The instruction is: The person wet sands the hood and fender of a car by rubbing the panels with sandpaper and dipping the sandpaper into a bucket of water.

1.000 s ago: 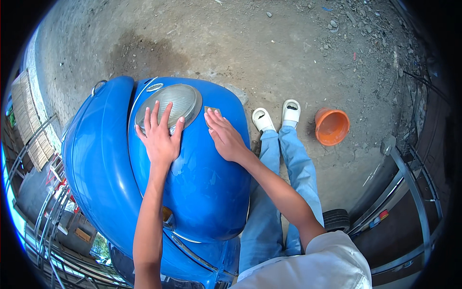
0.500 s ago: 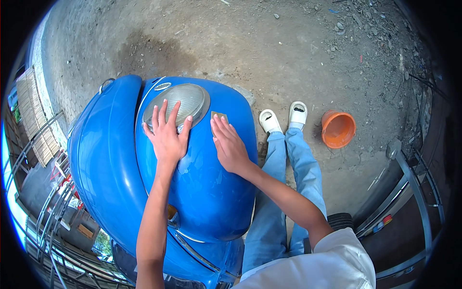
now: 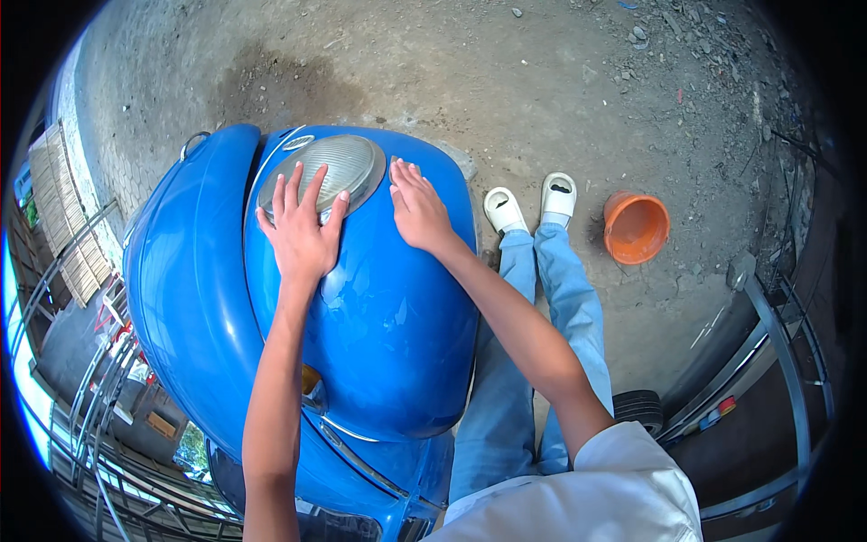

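Observation:
A glossy blue car fender (image 3: 397, 334) with wet patches curves up in front of me, and a round ribbed glass headlight (image 3: 348, 163) is set in its far end. My left hand (image 3: 302, 230) rests over the near edge of the headlight, fingers spread and holding nothing. Just right of the headlight, my right hand (image 3: 421, 210) lies on the fender with its fingers together. Under those fingers it presses a small greyish-brown piece of sandpaper (image 3: 394, 163); most of the piece is hidden.
An orange bucket (image 3: 637, 228) stands on the dirt ground to the right of my white sandals (image 3: 504, 210). The blue hood (image 3: 185, 271) rises left of the fender. Metal frames (image 3: 777, 352) stand at the right, beyond a black tire (image 3: 638, 408).
My right hand has slid away from me along the fender, toward the headlight's right edge, with the sandpaper. My left hand stays on the headlight. The view has shifted slightly.

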`<state>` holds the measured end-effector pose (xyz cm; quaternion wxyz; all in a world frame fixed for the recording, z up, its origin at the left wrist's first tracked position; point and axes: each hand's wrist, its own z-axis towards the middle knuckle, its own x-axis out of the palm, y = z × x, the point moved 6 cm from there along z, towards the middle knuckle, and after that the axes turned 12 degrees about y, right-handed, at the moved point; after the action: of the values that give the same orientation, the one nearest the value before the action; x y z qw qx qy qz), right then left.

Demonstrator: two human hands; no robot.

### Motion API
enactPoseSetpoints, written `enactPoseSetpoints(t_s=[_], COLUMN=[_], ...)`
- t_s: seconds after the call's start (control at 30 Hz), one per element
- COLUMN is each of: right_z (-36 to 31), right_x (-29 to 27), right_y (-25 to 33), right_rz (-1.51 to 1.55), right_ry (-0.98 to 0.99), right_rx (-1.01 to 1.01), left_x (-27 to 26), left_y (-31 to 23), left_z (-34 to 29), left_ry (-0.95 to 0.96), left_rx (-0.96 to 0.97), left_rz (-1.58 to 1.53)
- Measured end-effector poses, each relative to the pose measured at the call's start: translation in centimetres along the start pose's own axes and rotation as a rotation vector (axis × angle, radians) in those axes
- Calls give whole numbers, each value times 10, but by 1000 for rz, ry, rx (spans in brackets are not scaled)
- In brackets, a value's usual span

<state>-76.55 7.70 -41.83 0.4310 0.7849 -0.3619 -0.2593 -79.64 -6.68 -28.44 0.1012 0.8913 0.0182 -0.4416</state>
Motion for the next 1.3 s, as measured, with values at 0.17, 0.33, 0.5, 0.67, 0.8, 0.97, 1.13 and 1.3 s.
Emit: enactPoseSetpoints(t_s=[0.17,0.33,0.5,0.67,0.8,0.97,1.13,1.3], right_z=[-152,-125,-68,-173,-197,-94,-55,-155], right_x=[22,16,6,46,71,50,58,87], right_y=[86,86,66,107,116,141,160,142], right_rz=[-348,-294,-216,-453,-572,-542,-556,-660], right_ry=[117,109,4,227,372,282,200,462], right_rx=[-282,-280,-199,-342,-449,-460,-470,-513], left_x=[-2,1,-11,3,9,2,38,48], left_y=[-5,7,25,70,100,107,98,87], left_z=[6,9,-28,-123,-164,-201,-258,-266], left_ry=[-27,-117,-304,-91,10,-139,-274,-592], left_rx=[3,34,28,-84,-115,-146,-174,-224], left_rz=[-26,-259,-815,-666,-764,-1106,-1016,-928])
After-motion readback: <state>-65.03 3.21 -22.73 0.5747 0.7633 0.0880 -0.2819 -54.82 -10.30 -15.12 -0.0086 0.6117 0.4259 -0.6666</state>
